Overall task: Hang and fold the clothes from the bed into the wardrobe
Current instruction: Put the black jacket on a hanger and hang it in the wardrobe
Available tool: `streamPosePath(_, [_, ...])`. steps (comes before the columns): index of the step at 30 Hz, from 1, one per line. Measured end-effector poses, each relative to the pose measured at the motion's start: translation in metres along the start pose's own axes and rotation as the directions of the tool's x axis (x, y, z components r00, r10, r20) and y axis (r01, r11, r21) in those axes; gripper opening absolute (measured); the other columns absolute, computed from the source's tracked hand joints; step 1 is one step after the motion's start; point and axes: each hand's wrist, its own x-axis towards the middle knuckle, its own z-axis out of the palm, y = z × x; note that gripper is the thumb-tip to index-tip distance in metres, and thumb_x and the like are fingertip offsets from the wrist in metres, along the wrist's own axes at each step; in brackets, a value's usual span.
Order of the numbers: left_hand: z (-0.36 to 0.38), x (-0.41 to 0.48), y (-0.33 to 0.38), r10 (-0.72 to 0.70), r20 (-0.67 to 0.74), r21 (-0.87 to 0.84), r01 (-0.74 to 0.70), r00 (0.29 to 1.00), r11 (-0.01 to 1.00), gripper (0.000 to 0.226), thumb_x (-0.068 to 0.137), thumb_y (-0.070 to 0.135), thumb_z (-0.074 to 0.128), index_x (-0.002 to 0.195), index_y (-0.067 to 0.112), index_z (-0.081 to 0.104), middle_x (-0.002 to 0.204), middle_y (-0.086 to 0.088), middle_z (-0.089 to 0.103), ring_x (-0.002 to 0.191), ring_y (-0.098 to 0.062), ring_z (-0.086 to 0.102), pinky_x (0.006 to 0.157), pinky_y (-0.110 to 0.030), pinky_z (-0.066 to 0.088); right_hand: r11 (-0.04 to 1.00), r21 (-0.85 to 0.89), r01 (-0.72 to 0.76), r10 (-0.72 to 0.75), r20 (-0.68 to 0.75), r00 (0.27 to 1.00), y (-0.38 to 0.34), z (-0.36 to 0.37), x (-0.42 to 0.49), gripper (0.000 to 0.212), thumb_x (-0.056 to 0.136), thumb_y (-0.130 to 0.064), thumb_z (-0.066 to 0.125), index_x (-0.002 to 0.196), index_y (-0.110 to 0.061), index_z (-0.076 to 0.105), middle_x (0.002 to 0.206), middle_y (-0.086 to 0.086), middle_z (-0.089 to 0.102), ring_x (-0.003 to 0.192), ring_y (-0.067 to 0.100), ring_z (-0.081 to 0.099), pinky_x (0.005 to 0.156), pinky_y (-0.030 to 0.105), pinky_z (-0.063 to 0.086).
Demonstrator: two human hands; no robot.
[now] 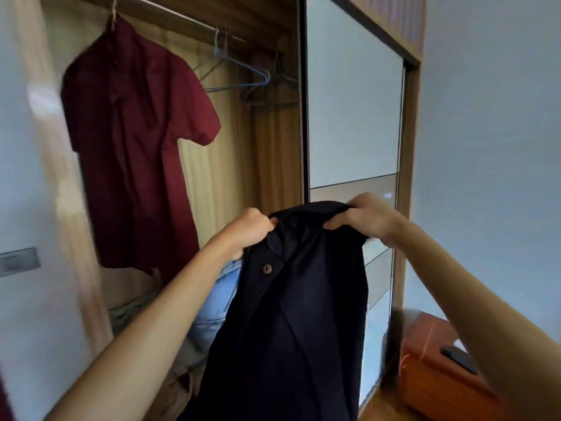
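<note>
I hold a dark navy shirt (297,314) up by its collar before the open wardrobe (212,177).
My left hand (247,227) and right hand (368,218) each pinch the collar edge, fingers curled tight into the cloth, with one brown button (267,268) showing below. Inside the wardrobe a red shirt (136,141) hangs from the rail (182,18) beside empty hangers (243,77). Lower down lies what looks like folded light blue denim (215,305), though it is blurred.
</note>
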Motion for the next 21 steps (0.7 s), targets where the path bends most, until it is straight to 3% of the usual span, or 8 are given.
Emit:
streamPosePath(4, [-0.032,0.013,-0.013,-0.219,-0.103,-0.22,0.192,0.97,0.956,0.03,0.103,0.026,0.047,0.118,0.004,0.06,0.09,-0.005,0.063,0.081,-0.019,0.06,0.077,-0.03,0.05,0.963,0.266,0.038,-0.014,-0.091,0.996,-0.04,0.067,0.055,0.025,0.075,-0.016,0.076,0.09,0.003,0.069,0.081,0.016,0.07,0.068,0.025,0.068,0.054,0.028,0.055])
streamPosePath(7, [-0.054,0.034,-0.013,-0.266,-0.227,-0.334,0.182,0.937,0.925,0.07,0.1,0.062,0.033,0.141,0.007,0.049,0.123,-0.006,0.062,0.104,-0.021,0.06,0.084,-0.031,0.044,0.939,0.304,0.159,-0.14,-0.084,0.987,-0.071,0.11,0.087,0.026,0.076,-0.024,0.072,0.086,0.0,0.07,0.077,0.009,0.071,0.063,0.019,0.069,0.049,0.025,0.051])
streamPosePath(8, [-0.063,0.042,-0.011,-0.271,-0.276,-0.331,0.173,0.922,0.928,0.086,0.092,0.076,0.026,0.141,0.01,0.05,0.131,-0.006,0.059,0.108,-0.021,0.057,0.086,-0.032,0.042,0.928,0.304,0.213,-0.21,-0.044,0.977,-0.08,0.122,0.095,0.024,0.074,-0.026,0.071,0.083,-0.003,0.07,0.072,0.005,0.07,0.061,0.016,0.068,0.051,0.027,0.052])
streamPosePath(10, [-0.08,0.062,-0.012,-0.27,-0.342,-0.359,0.141,0.9,0.923,0.103,0.073,0.094,0.031,0.129,0.013,0.061,0.125,-0.004,0.065,0.104,-0.02,0.063,0.087,-0.033,0.05,0.893,0.323,0.314,-0.347,0.048,0.937,-0.095,0.137,0.11,0.016,0.074,-0.024,0.069,0.077,-0.009,0.067,0.066,-0.002,0.067,0.06,0.013,0.065,0.058,0.031,0.053])
streamPosePath(12, [-0.095,0.078,-0.012,-0.256,-0.368,-0.372,0.111,0.894,0.922,0.083,0.068,0.086,0.057,0.109,0.015,0.068,0.105,-0.002,0.07,0.09,-0.018,0.068,0.072,-0.031,0.055,0.842,0.391,0.372,-0.452,0.134,0.882,-0.102,0.142,0.13,0.009,0.078,-0.015,0.067,0.083,-0.007,0.066,0.065,-0.004,0.064,0.06,0.009,0.063,0.059,0.026,0.05])
streamPosePath(14, [-0.106,0.1,-0.014,-0.224,-0.407,-0.355,0.073,0.885,0.932,0.057,0.074,0.065,0.071,0.102,0.015,0.068,0.098,-0.002,0.071,0.085,-0.017,0.069,0.065,-0.028,0.053,0.81,0.433,0.395,-0.517,0.212,0.829,-0.106,0.141,0.155,0.017,0.079,-0.011,0.067,0.092,0.0,0.066,0.072,0.001,0.066,0.067,0.012,0.064,0.063,0.025,0.05])
streamPosePath(18, [-0.126,0.147,-0.014,-0.186,-0.536,-0.312,0.012,0.823,0.95,0.043,0.086,0.042,0.063,0.113,0.008,0.063,0.101,-0.004,0.069,0.083,-0.017,0.064,0.062,-0.027,0.048,0.748,0.497,0.441,-0.617,0.274,0.738,-0.107,0.139,0.224,0.03,0.076,-0.032,0.07,0.096,-0.01,0.073,0.098,0.01,0.072,0.096,0.025,0.068,0.09,0.034,0.051])
streamPosePath(21, [-0.137,0.175,-0.006,-0.178,-0.576,-0.262,0.026,0.798,0.965,0.031,0.091,0.037,0.059,0.107,0.011,0.054,0.088,0.001,0.058,0.071,-0.012,0.054,0.056,-0.024,0.039,0.716,0.628,0.305,-0.568,0.269,0.778,-0.115,0.127,0.279,0.052,0.078,-0.061,0.068,0.098,-0.013,0.075,0.092,0.003,0.072,0.088,0.016,0.068,0.079,0.029,0.054])
